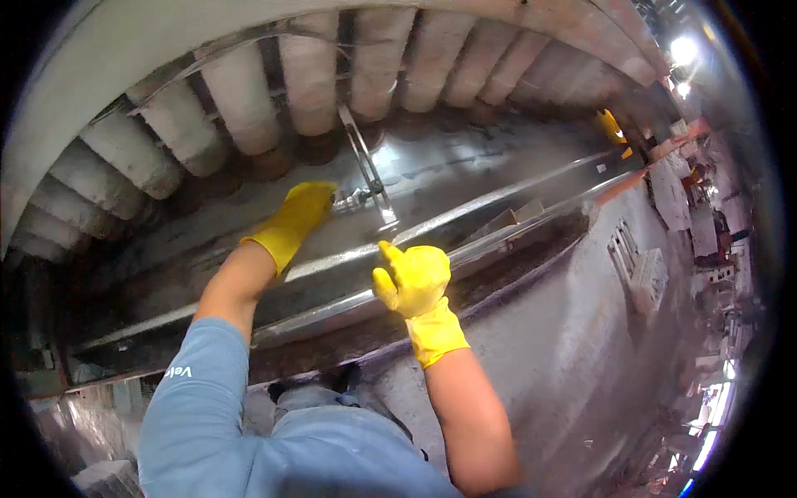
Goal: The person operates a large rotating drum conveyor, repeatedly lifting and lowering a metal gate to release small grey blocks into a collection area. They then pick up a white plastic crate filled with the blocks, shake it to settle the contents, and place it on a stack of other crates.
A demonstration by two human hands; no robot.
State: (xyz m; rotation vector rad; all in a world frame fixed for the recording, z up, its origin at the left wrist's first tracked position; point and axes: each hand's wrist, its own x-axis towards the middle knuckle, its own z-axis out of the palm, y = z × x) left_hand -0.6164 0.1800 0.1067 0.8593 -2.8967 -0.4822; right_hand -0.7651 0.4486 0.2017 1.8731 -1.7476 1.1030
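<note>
My left hand (303, 214), in a yellow rubber glove, reaches over a dark wet metal trough. Its fingers are bent and close together beside a short shiny fitting (352, 199); what they grip, if anything, is hidden. That fitting joins a narrow slotted metal bracket (365, 162), which slants across the trough from the rollers to the front rail. My right hand (415, 280), gloved the same way, hovers nearer to me by the front rail. Its thumb and index finger stand apart, the other fingers are partly curled, and nothing shows in it.
A curved row of thick pale rollers (315, 75) runs along the far side under a light curved housing (100, 91). Long metal rails (465, 217) cross in front of me. A yellow-orange object (613, 129) sits at the trough's right end. The floor (548, 365) looks grey and worn.
</note>
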